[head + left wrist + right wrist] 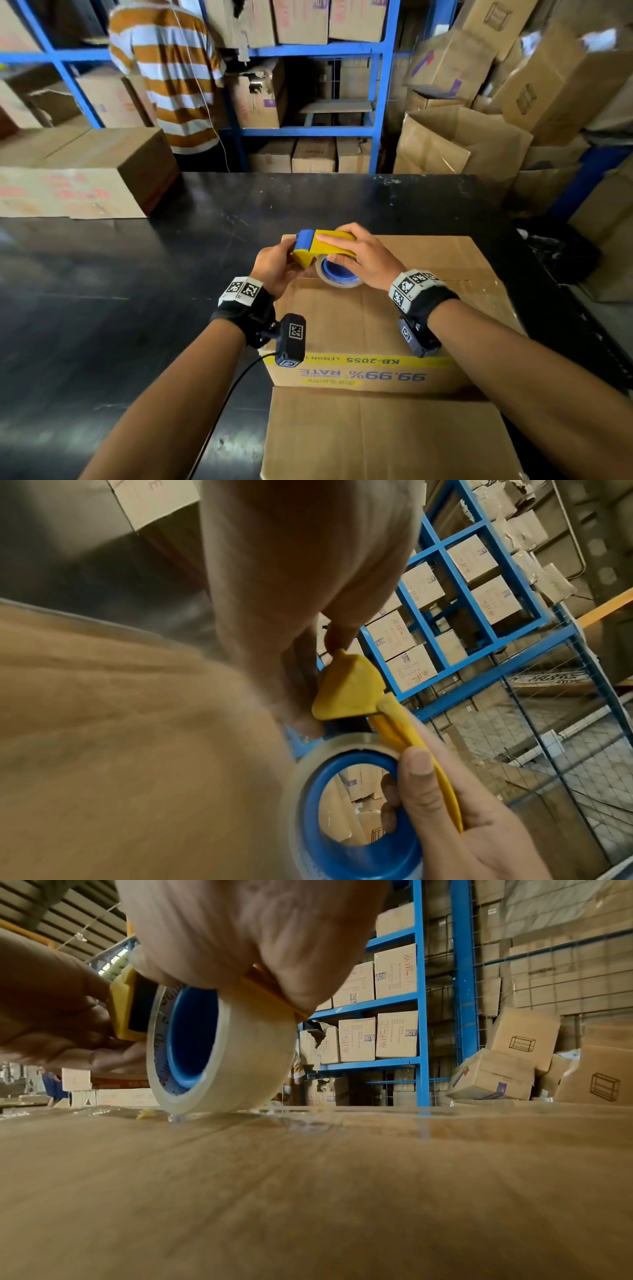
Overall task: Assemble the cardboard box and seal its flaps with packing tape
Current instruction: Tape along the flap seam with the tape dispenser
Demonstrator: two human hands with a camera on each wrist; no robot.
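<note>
You have one box (376, 318) on the black table (137, 308), flaps closed on top, one flap hanging open toward you. One dispenser (325, 245), yellow and blue, carries one clear tape roll (337, 274) whose rim touches the box top near its left edge. Your right hand (363, 260) grips the dispenser from above; your left hand (274, 267) pinches its front end. Blue racks (380, 102) of cartons stand behind. One person (168, 68) in stripes stands there.
</note>
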